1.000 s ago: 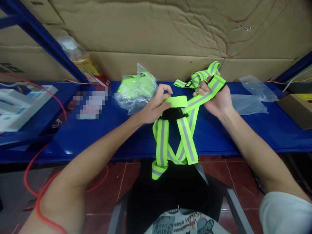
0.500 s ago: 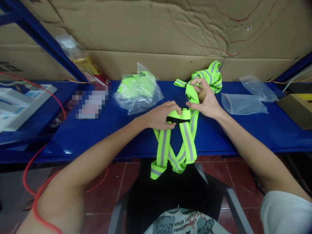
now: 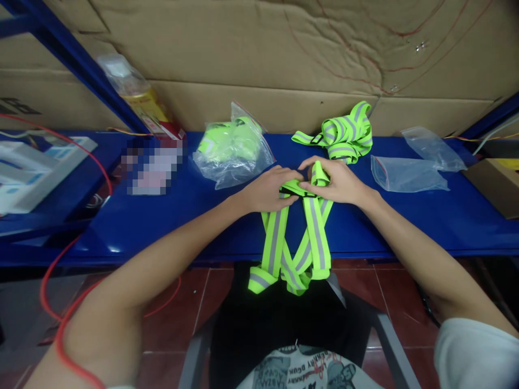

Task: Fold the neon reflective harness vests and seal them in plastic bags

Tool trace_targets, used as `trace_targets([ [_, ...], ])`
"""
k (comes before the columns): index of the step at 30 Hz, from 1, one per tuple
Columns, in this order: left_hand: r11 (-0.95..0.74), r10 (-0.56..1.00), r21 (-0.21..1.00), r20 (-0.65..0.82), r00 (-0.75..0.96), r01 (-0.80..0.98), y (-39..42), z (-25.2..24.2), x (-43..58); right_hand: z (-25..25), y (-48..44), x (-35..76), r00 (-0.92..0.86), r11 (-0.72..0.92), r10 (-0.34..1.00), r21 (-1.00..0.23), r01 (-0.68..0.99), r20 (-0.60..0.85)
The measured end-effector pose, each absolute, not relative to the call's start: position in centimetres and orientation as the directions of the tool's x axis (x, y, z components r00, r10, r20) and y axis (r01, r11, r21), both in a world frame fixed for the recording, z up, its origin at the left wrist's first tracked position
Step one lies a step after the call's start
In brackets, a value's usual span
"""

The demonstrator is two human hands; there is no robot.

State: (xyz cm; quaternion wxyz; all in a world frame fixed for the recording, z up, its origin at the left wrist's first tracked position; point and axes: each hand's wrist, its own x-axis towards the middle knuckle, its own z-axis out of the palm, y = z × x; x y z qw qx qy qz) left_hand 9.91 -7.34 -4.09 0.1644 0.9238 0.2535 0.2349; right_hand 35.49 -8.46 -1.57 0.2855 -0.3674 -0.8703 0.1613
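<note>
A neon-yellow reflective harness with grey stripes hangs in loops over the near edge of the blue table. My left hand is closed on its upper band, where a black strip shows. Close beside it, my right hand pinches a folded part of the same strap between thumb and fingers. A black buckle sits by the right thumb. Behind the right hand lies a second bundle of reflective straps, rolled up, with a black buckle on its loose end. Some fingertips are hidden by the fabric.
A clear bag of neon straps lies left of centre. Flat plastic bags lie to the right, near a cardboard box. A bottle leans at back left. A red cable loops by my left arm.
My right hand has come down and left from the rolled bundle to beside my left hand, folding the strap end inward. My left hand stays on the band.
</note>
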Motion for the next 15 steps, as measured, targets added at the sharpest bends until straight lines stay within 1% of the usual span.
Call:
trace_targets([
  [3, -0.797, 0.578, 0.455, 0.386, 0.719, 0.397, -7.4, -4.2, 10.0, -1.1, -8.5, 35.7, -0.633, 0.742, 0.667, -0.431, 0.514, 0.393],
  [5, -0.791, 0.59, 0.463, 0.403, 0.7, 0.4, -7.3, -4.3, 10.0, -1.0, -8.5, 35.8, -0.65, 0.747, 0.659, -0.431, 0.507, 0.378],
  [8, -0.773, 0.617, 0.489, 0.431, 0.659, 0.404, -7.0, -4.6, 10.0, -1.1, -8.4, 35.7, -0.61, 0.708, 0.7, -0.465, 0.531, 0.37],
  [10, -0.745, 0.649, 0.531, 0.442, 0.619, 0.403, -6.8, -4.9, 10.1, -1.4, -8.2, 35.6, -0.579, 0.684, 0.727, -0.466, 0.562, 0.369],
  [13, -0.708, 0.697, 0.568, 0.47, 0.542, 0.419, -6.9, -5.2, 10.4, -2.0, -8.0, 35.4, -0.566, 0.667, 0.744, -0.42, 0.615, 0.354],
  [15, -0.726, 0.686, 0.521, 0.51, 0.518, 0.449, -7.1, -5.0, 10.5, -2.3, -7.8, 35.4, -0.564, 0.657, 0.753, -0.37, 0.656, 0.338],
])
